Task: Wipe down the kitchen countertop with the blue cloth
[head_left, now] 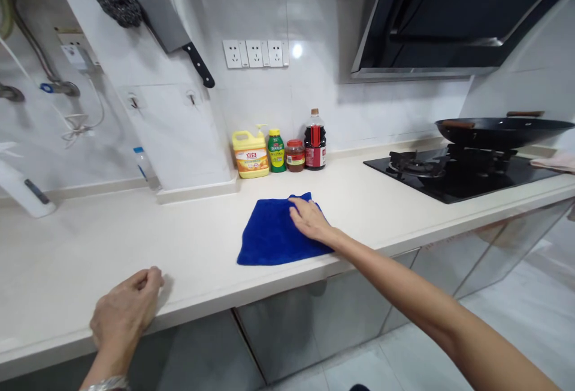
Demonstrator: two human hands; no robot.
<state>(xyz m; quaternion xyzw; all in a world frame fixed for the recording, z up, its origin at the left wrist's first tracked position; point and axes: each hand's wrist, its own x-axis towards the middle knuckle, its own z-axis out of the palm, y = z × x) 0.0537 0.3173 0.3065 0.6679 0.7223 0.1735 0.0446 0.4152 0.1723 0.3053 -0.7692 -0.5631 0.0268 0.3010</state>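
Note:
A blue cloth (pixel 272 232) lies spread on the white countertop, its near edge close to the counter's front. My right hand (pixel 309 218) rests on the cloth's right part with the fingers stretched out and the palm down. It touches the cloth from above and is not closed around it. On the left, my left hand (pixel 128 305) sits at the counter's front edge, curled into a loose fist. I see nothing in it, and no object stands close to it.
Against the wall stand a yellow detergent jug (pixel 251 154), a green bottle (pixel 277 151), a red-lidded jar (pixel 295 156) and a dark sauce bottle (pixel 315 142). A wok (pixel 503 133) sits on the black gas stove (pixel 462 169). A cleaver (pixel 157 8) hangs left; a white spray bottle (pixel 22 187) stands far left.

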